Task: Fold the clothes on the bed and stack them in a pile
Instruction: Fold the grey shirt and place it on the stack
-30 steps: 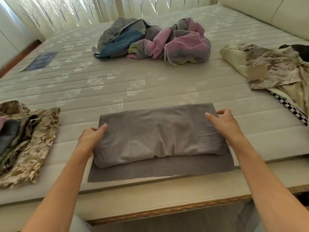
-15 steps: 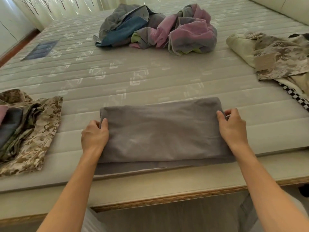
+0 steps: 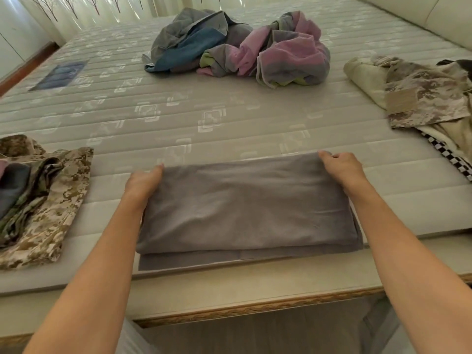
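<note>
The left hand (image 3: 144,183) and right hand (image 3: 342,166) are gripping the two far corners of the grey cloth (image 3: 245,208), fingers curled over its edge. The cloth is lying folded at the near edge of the bed (image 3: 229,118), between a camouflage pile (image 3: 48,200) and loose clothes (image 3: 419,93). It is looking soft, light and limp, likely sagging if lifted by one point, so holding both ends or sliding hands beneath seems wisest.
</note>
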